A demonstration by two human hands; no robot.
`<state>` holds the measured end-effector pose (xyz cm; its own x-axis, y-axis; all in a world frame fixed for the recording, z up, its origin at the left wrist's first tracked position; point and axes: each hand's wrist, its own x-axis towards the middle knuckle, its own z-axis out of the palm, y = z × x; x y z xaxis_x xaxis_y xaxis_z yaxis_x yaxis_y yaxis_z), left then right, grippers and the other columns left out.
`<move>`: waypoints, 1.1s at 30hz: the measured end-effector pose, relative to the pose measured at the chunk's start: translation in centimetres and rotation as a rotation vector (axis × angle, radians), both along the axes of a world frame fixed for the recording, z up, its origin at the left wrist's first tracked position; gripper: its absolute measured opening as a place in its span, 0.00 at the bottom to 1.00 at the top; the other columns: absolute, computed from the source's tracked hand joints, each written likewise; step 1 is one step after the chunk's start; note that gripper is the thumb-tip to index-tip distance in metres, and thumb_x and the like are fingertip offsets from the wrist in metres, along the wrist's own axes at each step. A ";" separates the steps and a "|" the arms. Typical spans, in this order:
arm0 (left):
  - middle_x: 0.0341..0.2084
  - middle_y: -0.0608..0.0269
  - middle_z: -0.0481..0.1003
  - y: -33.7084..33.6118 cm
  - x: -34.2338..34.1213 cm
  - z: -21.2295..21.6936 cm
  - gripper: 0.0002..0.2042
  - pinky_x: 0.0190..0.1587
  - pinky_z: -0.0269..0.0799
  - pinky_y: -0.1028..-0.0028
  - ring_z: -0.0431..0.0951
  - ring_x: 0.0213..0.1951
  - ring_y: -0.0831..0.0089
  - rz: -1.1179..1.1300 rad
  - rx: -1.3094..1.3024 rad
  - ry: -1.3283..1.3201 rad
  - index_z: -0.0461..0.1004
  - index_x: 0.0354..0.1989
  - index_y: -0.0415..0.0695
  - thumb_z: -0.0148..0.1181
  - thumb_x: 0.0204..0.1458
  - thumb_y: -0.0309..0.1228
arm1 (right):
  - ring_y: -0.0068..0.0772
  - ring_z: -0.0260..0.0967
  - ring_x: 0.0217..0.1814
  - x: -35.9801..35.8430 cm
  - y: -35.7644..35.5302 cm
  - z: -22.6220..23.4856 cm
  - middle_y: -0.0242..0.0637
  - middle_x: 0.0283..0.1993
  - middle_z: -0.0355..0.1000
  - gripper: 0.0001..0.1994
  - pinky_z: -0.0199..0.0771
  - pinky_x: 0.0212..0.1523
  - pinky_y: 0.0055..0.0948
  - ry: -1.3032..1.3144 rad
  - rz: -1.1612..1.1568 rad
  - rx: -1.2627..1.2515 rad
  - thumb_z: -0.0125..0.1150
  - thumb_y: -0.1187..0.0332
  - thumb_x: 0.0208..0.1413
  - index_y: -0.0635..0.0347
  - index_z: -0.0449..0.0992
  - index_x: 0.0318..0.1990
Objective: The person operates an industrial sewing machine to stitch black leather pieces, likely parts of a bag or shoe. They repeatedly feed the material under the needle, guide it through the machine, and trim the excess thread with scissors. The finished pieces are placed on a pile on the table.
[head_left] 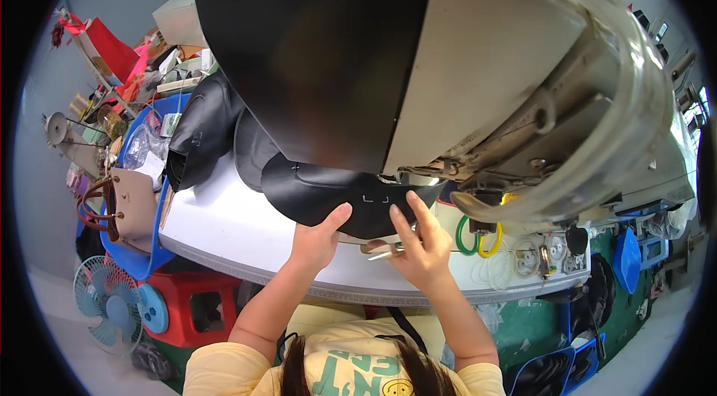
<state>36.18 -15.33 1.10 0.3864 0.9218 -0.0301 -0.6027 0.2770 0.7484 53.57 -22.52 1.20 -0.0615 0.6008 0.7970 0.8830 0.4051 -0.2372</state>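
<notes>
A black leather-like panel [328, 198] with rounded edges and small pale corner marks lies on the white table, partly under the sewing machine head [321, 52]. My left hand [317, 241] pinches its near edge, thumb on top and the other fingers hidden beneath. With index and middle fingers spread, my right hand [422, 250] presses on the panel beside the marks. Its lower fingers are curled around a slim tool with pale, narrow tips [382, 253]; its exact kind is unclear. The machine hides the panel's far part.
More black panels [205, 131] are piled at the left on the table [224, 224]. Green and yellow rings [478, 239] and clear bobbins [526, 258] sit at the right. A beige handbag [134, 205], a red stool [198, 310] and a fan [110, 299] stand at the left.
</notes>
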 end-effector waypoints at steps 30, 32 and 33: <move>0.32 0.50 0.76 -4.7 -5.2 -0.5 0.17 0.27 0.77 0.71 0.79 0.28 0.65 -0.409 0.113 0.155 0.63 0.52 0.33 0.53 0.58 0.30 | 0.40 0.73 0.49 2.5 -1.5 3.6 0.43 0.56 0.71 0.29 0.72 0.39 0.25 0.054 -0.010 -0.150 0.54 0.85 0.31 0.55 0.79 0.48; 0.31 0.50 0.76 -4.7 -5.1 -0.5 0.17 0.27 0.77 0.72 0.79 0.28 0.65 -0.426 0.125 0.130 0.63 0.51 0.33 0.53 0.58 0.31 | 0.40 0.73 0.50 2.5 -1.6 3.6 0.42 0.57 0.71 0.30 0.72 0.39 0.24 0.085 0.002 -0.185 0.53 0.87 0.31 0.55 0.79 0.48; 0.31 0.50 0.76 -4.6 -4.9 -0.5 0.17 0.26 0.76 0.72 0.79 0.27 0.66 -0.435 0.130 0.118 0.64 0.50 0.33 0.52 0.58 0.31 | 0.39 0.70 0.39 2.5 -1.4 3.6 0.39 0.43 0.72 0.31 0.72 0.34 0.27 0.099 0.015 -0.154 0.56 0.85 0.27 0.55 0.79 0.47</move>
<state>31.24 -19.95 0.61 0.7390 0.6737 0.0083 -0.3599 0.3843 0.8502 56.11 -23.87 4.76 0.0029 0.7159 0.6981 0.8463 0.3701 -0.3831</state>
